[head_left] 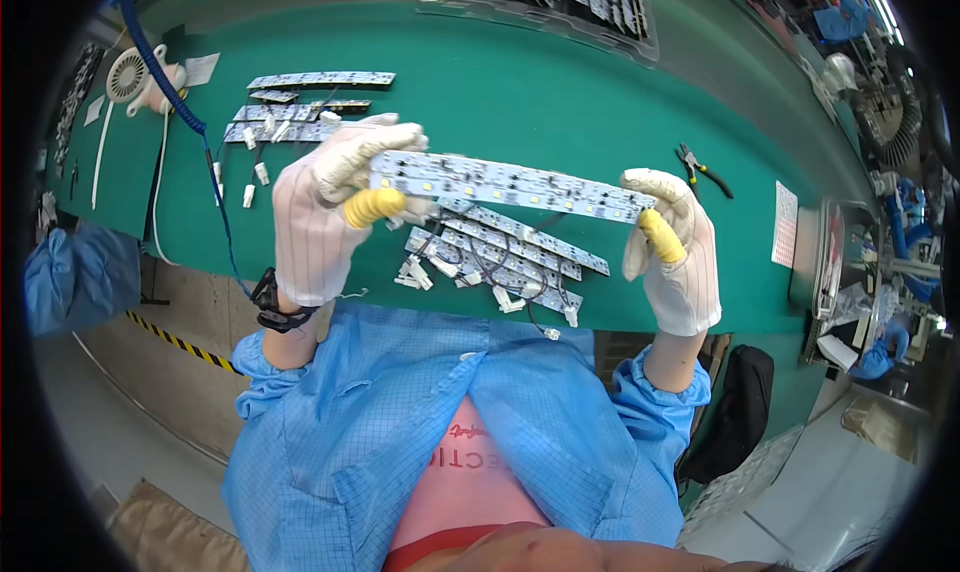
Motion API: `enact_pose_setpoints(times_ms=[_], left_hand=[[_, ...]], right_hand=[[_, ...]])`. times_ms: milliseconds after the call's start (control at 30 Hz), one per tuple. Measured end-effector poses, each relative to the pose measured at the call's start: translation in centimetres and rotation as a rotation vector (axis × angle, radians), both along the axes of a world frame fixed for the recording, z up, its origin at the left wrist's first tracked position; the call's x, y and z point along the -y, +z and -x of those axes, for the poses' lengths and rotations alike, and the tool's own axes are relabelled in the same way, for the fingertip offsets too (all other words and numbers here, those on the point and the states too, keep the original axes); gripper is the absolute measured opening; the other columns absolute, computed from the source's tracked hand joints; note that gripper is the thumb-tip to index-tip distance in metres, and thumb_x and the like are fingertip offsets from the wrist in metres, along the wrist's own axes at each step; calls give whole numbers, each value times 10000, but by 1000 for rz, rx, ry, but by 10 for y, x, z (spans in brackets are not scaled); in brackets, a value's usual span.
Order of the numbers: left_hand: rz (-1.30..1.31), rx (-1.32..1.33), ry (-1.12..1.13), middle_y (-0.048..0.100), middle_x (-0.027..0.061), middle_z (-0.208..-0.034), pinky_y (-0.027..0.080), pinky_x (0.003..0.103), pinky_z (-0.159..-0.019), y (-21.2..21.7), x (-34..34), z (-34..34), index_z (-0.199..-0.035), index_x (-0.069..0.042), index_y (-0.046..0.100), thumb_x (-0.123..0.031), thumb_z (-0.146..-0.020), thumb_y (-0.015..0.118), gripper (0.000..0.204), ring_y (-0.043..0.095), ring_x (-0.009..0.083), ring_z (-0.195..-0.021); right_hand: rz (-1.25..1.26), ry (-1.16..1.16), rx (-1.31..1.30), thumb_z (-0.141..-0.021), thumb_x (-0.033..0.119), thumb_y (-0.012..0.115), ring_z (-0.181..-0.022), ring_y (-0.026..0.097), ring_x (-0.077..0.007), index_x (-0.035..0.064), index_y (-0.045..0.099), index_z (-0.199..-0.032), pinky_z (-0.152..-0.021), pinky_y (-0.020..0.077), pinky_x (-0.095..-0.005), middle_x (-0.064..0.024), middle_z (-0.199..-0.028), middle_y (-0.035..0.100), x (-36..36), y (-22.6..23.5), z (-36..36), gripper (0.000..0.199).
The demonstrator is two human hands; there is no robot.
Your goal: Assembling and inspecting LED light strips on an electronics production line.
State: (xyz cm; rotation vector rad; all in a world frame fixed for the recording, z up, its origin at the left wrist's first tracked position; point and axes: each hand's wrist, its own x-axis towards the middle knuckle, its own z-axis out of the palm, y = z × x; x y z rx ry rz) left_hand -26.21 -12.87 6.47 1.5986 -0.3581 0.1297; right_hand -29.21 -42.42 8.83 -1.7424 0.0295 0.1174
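Between my two gloved hands a long white LED circuit board (pixel 515 186) is held up over the bench, its component side in view. My left hand (pixel 345 187), in a white glove with a yellow thumb covering, is closed on the board's left end. At the other end, my right hand (pixel 670 242), gloved the same way, pinches the board between thumb and fingers. Below it lies a group of similar LED boards (pixel 500 252) with dark wires and white connectors (pixel 510 300). Another group of boards (pixel 300 112) lies farther off to the left, partly behind my left hand.
The bench has a green mat (pixel 480 92). Yellow-and-black pliers (pixel 704 170) lie right of my right hand. A clear tray (pixel 540 17) holding boards stands at the far edge. A small white fan (pixel 140 77) and a blue coiled cord (pixel 160 72) are at left; a printed sheet (pixel 785 224) lies right.
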Motion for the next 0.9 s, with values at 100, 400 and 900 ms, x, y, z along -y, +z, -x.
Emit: enact_pose_setpoints(times_ms=[100,400,900], left_hand=[[-224,104,16,670,110,-958,472,378,-912,7,-1,1,-1034,-5,682,-357,-685,756,502,647,245,-933],[-10,-105,24,650,141,-1037,502,256,-692,0,4,-1,-1216,47,554,-297,-889,631,481,650,159,-757],[68,-4,-49,609,197,-1091,529,217,-560,-21,-6,-7,-1268,84,460,-377,-870,644,636,657,136,-725]], right_hand=[[-51,-18,8,-922,259,576,-452,435,-58,-29,540,-1144,-437,327,-188,-40,-662,569,1,-6,-1,366],[-76,20,26,-904,250,608,-495,506,-74,-15,545,-1154,-482,381,-203,-64,-795,626,3,0,7,370],[-62,-7,-10,-974,213,492,-582,564,-99,-2,550,-1166,-553,430,-202,-71,-775,605,-1,-8,-3,294]])
